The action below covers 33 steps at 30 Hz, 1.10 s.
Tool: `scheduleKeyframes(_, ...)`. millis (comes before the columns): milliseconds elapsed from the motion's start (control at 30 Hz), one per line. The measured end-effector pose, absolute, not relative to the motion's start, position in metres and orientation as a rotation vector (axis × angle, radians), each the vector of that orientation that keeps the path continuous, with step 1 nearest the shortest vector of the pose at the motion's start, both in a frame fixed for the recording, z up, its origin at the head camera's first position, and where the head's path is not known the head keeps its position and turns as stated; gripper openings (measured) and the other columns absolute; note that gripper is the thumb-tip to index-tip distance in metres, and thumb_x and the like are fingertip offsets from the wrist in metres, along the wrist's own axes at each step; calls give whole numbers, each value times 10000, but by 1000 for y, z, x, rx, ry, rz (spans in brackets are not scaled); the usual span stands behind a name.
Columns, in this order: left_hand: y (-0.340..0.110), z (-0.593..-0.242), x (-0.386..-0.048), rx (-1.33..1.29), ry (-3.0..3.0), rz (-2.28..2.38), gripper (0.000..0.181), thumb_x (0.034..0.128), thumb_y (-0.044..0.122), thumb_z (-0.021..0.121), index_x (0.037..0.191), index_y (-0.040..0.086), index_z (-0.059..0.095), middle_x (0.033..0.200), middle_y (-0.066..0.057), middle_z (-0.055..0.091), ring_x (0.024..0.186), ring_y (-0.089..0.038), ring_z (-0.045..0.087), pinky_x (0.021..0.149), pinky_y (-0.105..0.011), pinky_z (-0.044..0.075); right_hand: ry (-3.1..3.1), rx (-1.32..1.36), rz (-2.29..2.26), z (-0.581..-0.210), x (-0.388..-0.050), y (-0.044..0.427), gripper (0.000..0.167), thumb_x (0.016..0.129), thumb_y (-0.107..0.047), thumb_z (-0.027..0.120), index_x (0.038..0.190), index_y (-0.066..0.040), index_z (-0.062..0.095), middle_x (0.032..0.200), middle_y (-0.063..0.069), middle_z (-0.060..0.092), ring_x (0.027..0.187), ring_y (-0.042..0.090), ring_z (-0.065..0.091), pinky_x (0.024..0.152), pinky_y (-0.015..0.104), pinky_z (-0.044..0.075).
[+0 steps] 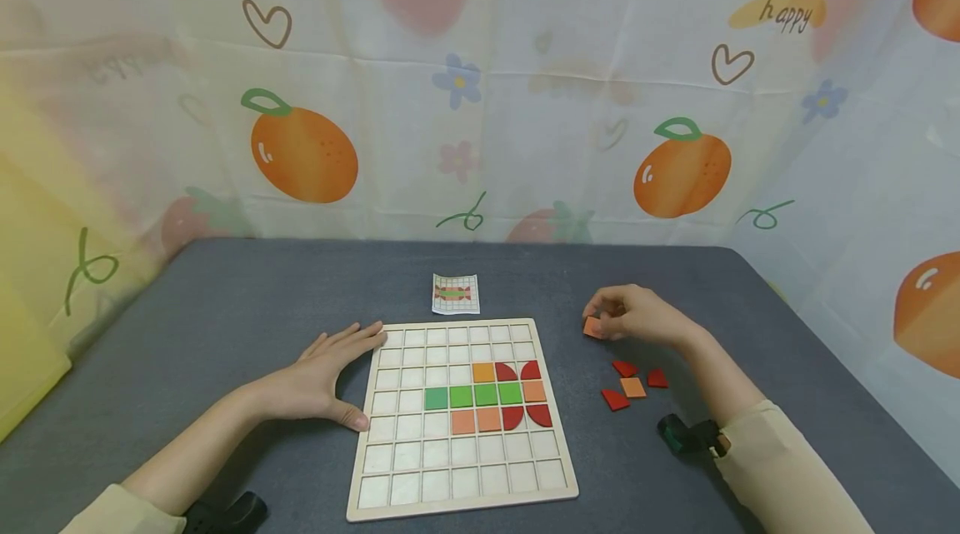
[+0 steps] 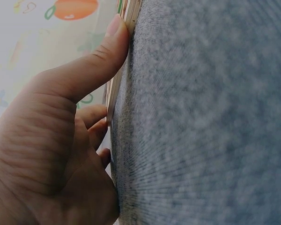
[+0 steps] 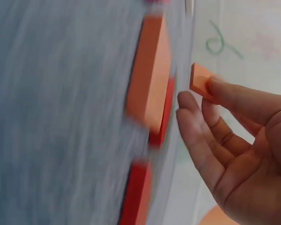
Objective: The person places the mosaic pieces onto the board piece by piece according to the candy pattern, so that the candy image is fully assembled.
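Note:
A square wooden grid board (image 1: 405,455) lies on the table, with green, orange and dark red tiles set in some of its cells. My left hand (image 1: 318,380) touches its left side, thumb and fingers spread apart; the thumb (image 2: 96,65) meets the board's edge in the left wrist view. To the right of the board, my right hand (image 1: 637,316) pinches an orange square tile (image 3: 200,80) between thumb and fingers, above the table. Nearer to me lie another orange square tile (image 1: 633,387) and several loose red tiles, among them a red tile (image 1: 615,400) with a curved edge.
A small pattern card (image 1: 455,294) with a coloured grid picture lies behind the board. The dark grey table (image 1: 300,284) ends at a fruit-print cloth (image 1: 540,159) hanging behind it and along the sides.

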<state>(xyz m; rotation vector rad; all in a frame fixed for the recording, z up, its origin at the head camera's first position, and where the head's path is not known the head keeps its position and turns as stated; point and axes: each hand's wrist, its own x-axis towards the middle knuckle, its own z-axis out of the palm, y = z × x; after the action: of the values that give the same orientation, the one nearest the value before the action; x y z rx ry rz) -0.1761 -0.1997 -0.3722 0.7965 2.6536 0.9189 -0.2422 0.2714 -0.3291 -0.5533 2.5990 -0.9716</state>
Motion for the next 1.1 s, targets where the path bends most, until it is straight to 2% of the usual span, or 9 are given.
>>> scheduleKeyframes(233,-200,-373,-176,791,2656,913,1127,672,532,843,1552,79,305,1654,-171,209,1508,-518,104,1130,-751,-2,2518,-621,-1059,-326,-236,236,216,955,-72,572,1149,-44,662,909,121,682,847,210,692,765,367,592)
scheduleKeyframes(533,-200,-372,-176,795,2670,906,1130,662,543,845,1548,81,317,1653,-169,216,1507,-515,111,1125,-759,10,2443,-725,-1100,-318,-224,191,219,932,-154,668,1132,-69,689,891,70,674,820,279,706,764,418,596)
scheduleKeyframes(833,-200,-372,-176,792,2667,905,1135,662,546,844,1550,82,312,1655,-166,209,1509,-514,106,1126,-759,7,2442,-823,-1106,-314,-218,154,218,929,-172,675,1125,-82,702,947,79,683,731,180,664,719,390,583)
scheduleKeyframes(1100,-200,-370,-175,796,2657,898,1135,664,519,855,1554,81,303,1653,-181,205,1502,-529,100,1119,-765,4,2409,-839,-1123,-315,-218,131,215,939,-147,654,1135,-79,711,933,65,703,763,182,696,735,362,579)
